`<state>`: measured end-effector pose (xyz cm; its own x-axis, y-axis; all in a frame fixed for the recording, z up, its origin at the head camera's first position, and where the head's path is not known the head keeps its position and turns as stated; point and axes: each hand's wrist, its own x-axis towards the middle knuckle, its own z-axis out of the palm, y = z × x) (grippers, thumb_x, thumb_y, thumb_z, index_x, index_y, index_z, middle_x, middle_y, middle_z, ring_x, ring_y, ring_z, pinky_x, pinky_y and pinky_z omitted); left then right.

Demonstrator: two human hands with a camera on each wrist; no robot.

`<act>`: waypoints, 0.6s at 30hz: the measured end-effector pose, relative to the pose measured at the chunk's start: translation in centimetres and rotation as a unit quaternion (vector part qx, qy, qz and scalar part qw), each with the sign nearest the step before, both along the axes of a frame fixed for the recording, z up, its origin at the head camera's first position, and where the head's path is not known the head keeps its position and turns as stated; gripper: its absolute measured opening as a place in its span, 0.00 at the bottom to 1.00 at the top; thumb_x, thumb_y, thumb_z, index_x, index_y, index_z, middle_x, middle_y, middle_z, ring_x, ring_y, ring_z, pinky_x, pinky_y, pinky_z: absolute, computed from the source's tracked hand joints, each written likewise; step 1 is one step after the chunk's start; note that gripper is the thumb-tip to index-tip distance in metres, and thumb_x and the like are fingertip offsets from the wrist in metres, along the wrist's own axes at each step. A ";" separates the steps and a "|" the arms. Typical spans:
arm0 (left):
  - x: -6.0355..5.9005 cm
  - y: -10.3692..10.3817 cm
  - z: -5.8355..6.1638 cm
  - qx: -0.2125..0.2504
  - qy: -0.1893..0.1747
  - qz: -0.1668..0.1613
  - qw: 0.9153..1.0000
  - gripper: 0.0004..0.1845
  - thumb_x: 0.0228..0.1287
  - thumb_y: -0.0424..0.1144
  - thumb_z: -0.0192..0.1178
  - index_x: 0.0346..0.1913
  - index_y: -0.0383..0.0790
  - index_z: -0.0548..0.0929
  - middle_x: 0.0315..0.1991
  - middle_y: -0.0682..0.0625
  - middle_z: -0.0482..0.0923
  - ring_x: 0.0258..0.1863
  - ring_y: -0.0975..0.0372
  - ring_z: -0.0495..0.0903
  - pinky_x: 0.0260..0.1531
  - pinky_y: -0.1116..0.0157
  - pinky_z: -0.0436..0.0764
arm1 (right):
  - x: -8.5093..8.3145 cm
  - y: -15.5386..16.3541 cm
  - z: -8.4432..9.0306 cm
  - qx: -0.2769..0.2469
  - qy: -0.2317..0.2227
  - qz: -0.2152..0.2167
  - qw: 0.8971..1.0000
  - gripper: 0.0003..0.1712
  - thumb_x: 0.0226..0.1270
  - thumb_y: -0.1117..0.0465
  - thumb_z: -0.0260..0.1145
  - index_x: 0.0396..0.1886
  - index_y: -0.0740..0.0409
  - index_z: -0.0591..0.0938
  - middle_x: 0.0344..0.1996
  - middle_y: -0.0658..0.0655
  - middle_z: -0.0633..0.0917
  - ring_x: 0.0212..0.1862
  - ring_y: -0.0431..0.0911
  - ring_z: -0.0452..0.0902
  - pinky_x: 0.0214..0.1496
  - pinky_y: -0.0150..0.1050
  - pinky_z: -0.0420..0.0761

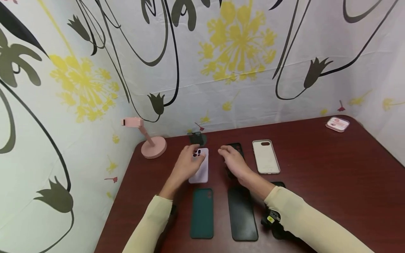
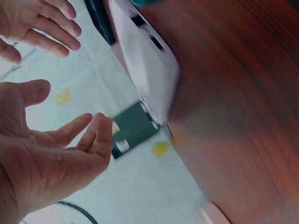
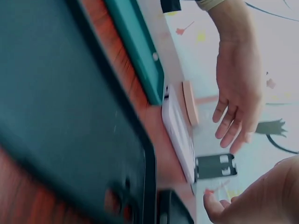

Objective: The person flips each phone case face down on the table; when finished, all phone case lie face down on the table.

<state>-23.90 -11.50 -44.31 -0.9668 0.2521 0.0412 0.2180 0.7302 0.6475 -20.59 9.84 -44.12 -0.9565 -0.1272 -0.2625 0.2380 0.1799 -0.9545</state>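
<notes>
A pale lilac phone (image 1: 201, 170) lies camera-side up on the dark red table (image 1: 316, 175). My left hand (image 1: 192, 155) hovers over its top end, fingers loosely spread and holding nothing; in the left wrist view the left hand (image 2: 77, 140) stands apart from the phone (image 2: 149, 60). My right hand (image 1: 228, 156) is open over a black case (image 1: 237, 147), also holding nothing. In the right wrist view the right hand (image 3: 252, 198) is at the lower right and the left hand (image 3: 238, 98) is above the phone (image 3: 180, 133).
A teal case (image 1: 201, 213) and a long black case (image 1: 242, 213) lie near me. A white case (image 1: 265, 156) sits right of my hands. A pink stand (image 1: 149, 141), a small dark holder (image 1: 197, 138) and a pink-white box (image 1: 337, 124) line the back. Patterned walls enclose the table.
</notes>
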 end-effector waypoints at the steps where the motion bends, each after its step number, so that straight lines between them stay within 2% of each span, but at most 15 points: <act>1: 0.1 0.3 0.1 0.014 -0.012 -0.011 1.000 0.31 0.80 0.53 0.58 0.77 0.42 0.71 0.68 0.39 0.75 0.66 0.49 0.77 0.64 0.46 0.80 | 0.0 0.4 0.0 0.009 0.004 0.000 1.000 0.34 0.87 0.43 0.46 0.84 0.52 0.61 0.83 0.61 0.62 0.83 0.63 0.58 0.82 0.64 0.61; 4: 0.1 1.3 0.1 0.063 -0.067 -0.042 0.995 0.32 0.81 0.56 0.56 0.79 0.46 0.67 0.72 0.40 0.73 0.69 0.50 0.78 0.65 0.46 0.81 | 0.0 1.8 0.0 0.024 0.010 -0.007 1.000 0.35 0.87 0.43 0.45 0.84 0.52 0.61 0.84 0.61 0.61 0.85 0.61 0.54 0.84 0.64 0.57; 6: 0.1 2.0 0.1 0.102 -0.115 -0.059 0.986 0.33 0.82 0.56 0.55 0.81 0.48 0.65 0.74 0.41 0.72 0.71 0.50 0.77 0.66 0.46 0.81 | 0.0 2.8 0.0 0.024 0.008 -0.011 1.000 0.35 0.87 0.43 0.45 0.84 0.53 0.60 0.84 0.61 0.59 0.85 0.61 0.52 0.84 0.65 0.55; 8: 0.1 2.7 0.1 0.143 -0.167 -0.070 0.973 0.33 0.82 0.56 0.54 0.82 0.49 0.62 0.75 0.41 0.70 0.73 0.49 0.76 0.68 0.46 0.80 | -0.1 3.7 0.0 0.021 0.006 -0.016 1.000 0.36 0.87 0.43 0.45 0.85 0.54 0.59 0.84 0.62 0.59 0.85 0.62 0.50 0.85 0.65 0.54; 11: 0.0 3.8 0.0 0.205 -0.234 -0.081 0.947 0.35 0.83 0.55 0.53 0.83 0.47 0.58 0.77 0.41 0.67 0.76 0.47 0.72 0.72 0.47 0.76 | -0.2 4.9 -0.1 0.021 0.006 -0.018 1.000 0.37 0.88 0.43 0.43 0.85 0.56 0.57 0.85 0.62 0.57 0.86 0.61 0.47 0.85 0.64 0.52; 14: 0.0 4.9 -0.2 0.252 -0.280 -0.084 0.922 0.36 0.84 0.55 0.52 0.84 0.44 0.57 0.80 0.41 0.63 0.81 0.47 0.65 0.75 0.48 0.74 | -0.2 5.8 0.0 0.019 0.005 -0.014 1.000 0.38 0.88 0.42 0.42 0.86 0.58 0.54 0.85 0.63 0.55 0.87 0.61 0.46 0.86 0.62 0.52; 16: 0.0 5.5 -0.3 0.271 -0.298 -0.081 0.912 0.36 0.84 0.55 0.52 0.84 0.43 0.57 0.82 0.42 0.60 0.83 0.47 0.62 0.76 0.48 0.73 | -0.3 6.2 -0.1 0.009 0.003 -0.009 1.000 0.39 0.88 0.43 0.41 0.86 0.59 0.53 0.86 0.64 0.53 0.87 0.61 0.46 0.87 0.59 0.52; 18: 0.1 6.0 -0.4 0.278 -0.303 -0.074 0.908 0.36 0.84 0.55 0.52 0.84 0.43 0.57 0.84 0.44 0.57 0.84 0.49 0.60 0.77 0.48 0.71 | -0.3 6.5 -0.1 -0.006 0.000 -0.001 1.000 0.39 0.89 0.44 0.40 0.86 0.61 0.52 0.86 0.65 0.52 0.87 0.61 0.46 0.87 0.58 0.52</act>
<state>-23.85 -5.48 -44.73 -0.8114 0.4849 -0.3263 -0.2326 0.2443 0.9414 -20.93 16.36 -44.20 -0.9568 -0.1286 -0.2608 0.2382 0.1682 -0.9566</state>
